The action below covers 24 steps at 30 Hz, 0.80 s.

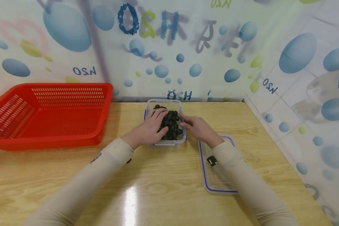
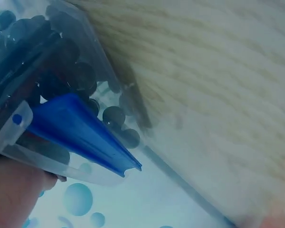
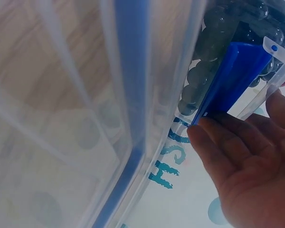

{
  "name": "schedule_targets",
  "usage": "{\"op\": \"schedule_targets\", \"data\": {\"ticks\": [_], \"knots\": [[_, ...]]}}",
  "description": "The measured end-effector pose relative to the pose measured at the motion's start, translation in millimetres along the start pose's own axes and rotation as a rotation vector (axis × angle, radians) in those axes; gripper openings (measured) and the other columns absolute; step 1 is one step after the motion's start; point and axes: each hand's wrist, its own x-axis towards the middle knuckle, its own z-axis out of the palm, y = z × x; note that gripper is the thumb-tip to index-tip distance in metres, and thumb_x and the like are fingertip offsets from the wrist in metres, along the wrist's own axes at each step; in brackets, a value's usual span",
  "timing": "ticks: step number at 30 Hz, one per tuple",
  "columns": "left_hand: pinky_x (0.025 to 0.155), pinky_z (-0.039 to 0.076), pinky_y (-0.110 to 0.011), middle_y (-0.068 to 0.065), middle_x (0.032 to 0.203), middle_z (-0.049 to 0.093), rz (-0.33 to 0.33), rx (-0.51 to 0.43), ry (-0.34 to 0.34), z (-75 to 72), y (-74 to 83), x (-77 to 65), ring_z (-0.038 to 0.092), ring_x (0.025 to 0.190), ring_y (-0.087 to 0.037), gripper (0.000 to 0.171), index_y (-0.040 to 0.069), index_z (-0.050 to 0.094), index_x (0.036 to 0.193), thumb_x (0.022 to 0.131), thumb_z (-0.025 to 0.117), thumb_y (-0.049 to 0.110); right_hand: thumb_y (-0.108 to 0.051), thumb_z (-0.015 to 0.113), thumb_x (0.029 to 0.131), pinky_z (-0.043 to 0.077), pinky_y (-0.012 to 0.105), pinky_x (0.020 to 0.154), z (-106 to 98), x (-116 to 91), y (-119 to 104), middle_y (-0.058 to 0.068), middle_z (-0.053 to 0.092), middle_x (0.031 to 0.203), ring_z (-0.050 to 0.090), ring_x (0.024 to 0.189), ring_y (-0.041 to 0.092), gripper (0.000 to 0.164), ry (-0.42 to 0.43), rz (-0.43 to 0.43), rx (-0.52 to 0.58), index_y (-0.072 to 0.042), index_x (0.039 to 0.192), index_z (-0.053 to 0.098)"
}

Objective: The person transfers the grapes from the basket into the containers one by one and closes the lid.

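Observation:
A clear plastic food container [image 1: 165, 142] with blue side latches [image 2: 80, 130] stands near the back of the table and holds dark grapes [image 1: 172, 124]. Over its left side, my left hand [image 1: 149, 128] rests on the grapes with fingers spread. My right hand [image 1: 197, 127] is at the container's right wall. In the right wrist view, its nearly straight fingers [image 3: 228, 142] touch the blue latch [image 3: 242, 71] from outside, and the thumb is near the rim. The clear lid [image 1: 214, 175] with a blue seal lies partly under the right forearm.
A red plastic basket [image 1: 51, 141] with slotted walls stands on the left of the wooden table [image 1: 164, 188]. Behind the table is a wall covering [image 1: 172, 56] printed with blue bubbles, and it also runs along the right side.

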Motion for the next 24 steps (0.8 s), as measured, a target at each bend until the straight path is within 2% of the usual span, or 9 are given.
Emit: {"op": "schedule_targets", "data": {"ticks": [3, 6, 9, 12, 17, 19, 21, 24], "knots": [[0.113, 0.022, -0.048, -0.021, 0.156, 0.021, -0.029, 0.036, -0.031, 0.2, 2.3, 1.8, 0.02, 0.139, -0.035, 0.059, -0.005, 0.023, 0.151, 0.105, 0.039, 0.029, -0.033, 0.049, 0.104, 0.045, 0.039, 0.083, -0.8, 0.0, -0.1, 0.014, 0.051, 0.142, 0.059, 0.098, 0.023, 0.053, 0.002, 0.011, 0.002, -0.015, 0.153, 0.036], [0.114, 0.02, -0.046, -0.023, 0.156, 0.021, -0.036, 0.106, -0.077, -1.5, 5.4, 3.3, 0.023, 0.14, -0.036, 0.059, -0.007, 0.023, 0.151, 0.106, 0.039, 0.029, -0.032, 0.05, 0.104, 0.046, 0.042, 0.093, -0.9, 0.2, -0.6, 0.012, 0.049, 0.144, 0.057, 0.114, 0.023, 0.052, 0.005, 0.02, 0.014, -0.015, 0.152, 0.037], [0.114, 0.023, -0.046, -0.022, 0.157, 0.021, -0.046, 0.133, -0.111, -2.5, 7.7, 3.4, 0.026, 0.138, -0.036, 0.06, -0.006, 0.023, 0.151, 0.106, 0.039, 0.031, -0.03, 0.051, 0.104, 0.044, 0.044, 0.1, -0.6, 0.3, -1.1, 0.011, 0.048, 0.145, 0.052, 0.124, 0.024, 0.052, 0.002, 0.026, 0.035, -0.014, 0.151, 0.038], [0.113, 0.025, -0.046, -0.02, 0.159, 0.017, -0.071, 0.108, -0.127, -1.9, 7.6, 2.5, 0.026, 0.138, -0.035, 0.06, -0.004, 0.022, 0.152, 0.106, 0.038, 0.032, -0.029, 0.052, 0.104, 0.043, 0.046, 0.101, 0.5, 1.1, -1.7, 0.011, 0.047, 0.145, 0.051, 0.126, 0.026, 0.052, 0.001, 0.025, 0.049, -0.014, 0.151, 0.038], [0.117, 0.007, -0.049, -0.016, 0.162, 0.002, -0.125, 0.081, -0.158, -1.2, 7.3, 3.1, 0.009, 0.146, -0.033, 0.059, 0.003, 0.02, 0.156, 0.108, 0.028, 0.037, -0.03, 0.051, 0.104, 0.043, 0.046, 0.101, 0.6, -1.0, -0.7, 0.011, 0.048, 0.145, 0.052, 0.126, 0.027, 0.052, 0.005, 0.04, 0.053, -0.015, 0.152, 0.037], [0.117, 0.003, -0.048, -0.017, 0.162, 0.002, -0.132, 0.114, -0.162, -1.1, 6.0, 2.2, 0.004, 0.147, -0.033, 0.058, 0.005, 0.02, 0.156, 0.108, 0.026, 0.036, -0.031, 0.05, 0.104, 0.043, 0.047, 0.101, 0.4, -1.6, -0.5, 0.012, 0.05, 0.143, 0.053, 0.124, 0.027, 0.053, 0.003, 0.043, 0.05, -0.015, 0.152, 0.036], [0.118, 0.003, -0.045, -0.018, 0.162, 0.004, -0.137, 0.16, -0.163, -1.4, 5.0, -0.5, 0.003, 0.148, -0.031, 0.057, 0.006, 0.019, 0.156, 0.108, 0.024, 0.034, -0.031, 0.05, 0.104, 0.045, 0.047, 0.099, 0.0, -1.2, -0.9, 0.014, 0.051, 0.141, 0.055, 0.121, 0.027, 0.053, 0.002, 0.04, 0.045, -0.015, 0.152, 0.036], [0.118, 0.011, -0.042, -0.02, 0.16, 0.01, -0.125, 0.235, -0.172, -1.2, 3.3, -6.1, 0.011, 0.147, -0.031, 0.058, 0.002, 0.015, 0.156, 0.108, 0.025, 0.033, -0.031, 0.051, 0.104, 0.047, 0.045, 0.094, -0.2, 0.2, -3.2, 0.014, 0.054, 0.139, 0.058, 0.116, 0.026, 0.052, -0.003, 0.024, 0.035, -0.014, 0.152, 0.037]]}}
